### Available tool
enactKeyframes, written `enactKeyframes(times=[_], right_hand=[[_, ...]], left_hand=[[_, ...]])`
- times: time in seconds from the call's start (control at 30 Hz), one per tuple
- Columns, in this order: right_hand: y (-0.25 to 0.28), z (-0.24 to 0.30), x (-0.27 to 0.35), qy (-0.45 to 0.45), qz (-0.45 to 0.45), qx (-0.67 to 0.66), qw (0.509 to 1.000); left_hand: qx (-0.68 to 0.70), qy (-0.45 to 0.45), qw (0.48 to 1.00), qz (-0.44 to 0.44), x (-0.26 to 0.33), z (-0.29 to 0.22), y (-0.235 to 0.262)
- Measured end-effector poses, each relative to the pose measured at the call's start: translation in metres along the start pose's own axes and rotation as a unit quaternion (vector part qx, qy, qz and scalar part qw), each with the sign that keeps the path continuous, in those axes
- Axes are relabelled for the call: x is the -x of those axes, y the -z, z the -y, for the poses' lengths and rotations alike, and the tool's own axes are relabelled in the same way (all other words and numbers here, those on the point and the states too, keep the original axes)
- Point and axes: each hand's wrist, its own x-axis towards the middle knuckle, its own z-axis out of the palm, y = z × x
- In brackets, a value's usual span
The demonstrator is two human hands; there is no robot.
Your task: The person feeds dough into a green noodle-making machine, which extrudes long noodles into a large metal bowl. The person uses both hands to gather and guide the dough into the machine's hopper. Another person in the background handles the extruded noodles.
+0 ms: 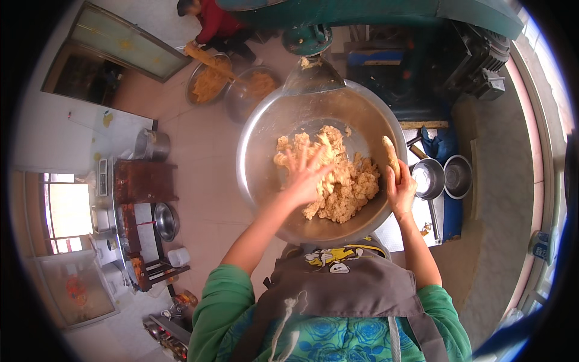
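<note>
A big metal bowl (256, 130) sits right in front of the person's apron (350, 286). In it is a lumpy heap of yellow dough (347, 190), all crumbs and clumps, mostly in the middle and on the right. The bare bottom of the bowl shows beyond the heap.

The left hand (304, 178) is down in the dough with its fingers spread apart. Some dough sticks to those fingers, and they look a bit blurry.

The right hand (401, 190) is by the right side of the bowl, closed around the low end of a long tan piece (391, 154). The piece points away from the person. It may be a roll of dough or a stick with dough on it; I can't tell which.

A gray metal chute (313, 77) leans over the far rim, under a big green machine (392, 17). Right of the bowl are a metal dipper (429, 179) with a long handle and a small round bowl (458, 177).

Far off on the left, a person in a red top (214, 24) bends near two wide bowls of yellow food. A brown table (143, 182) stands by the left wall.
</note>
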Motion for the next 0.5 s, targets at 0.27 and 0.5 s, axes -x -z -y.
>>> enactKeyframes(times=[0.27,0.5], right_hand=[[0.000,0.001,0.001,-0.026,0.013,0.015,0.999],[-0.004,-0.008,0.004,-0.017,0.003,0.026,1.000]], left_hand=[[-0.301,-0.283,0.911,0.002,0.000,-0.032,-0.099],[-0.294,-0.325,0.896,-0.067,-0.026,-0.013,-0.140]])
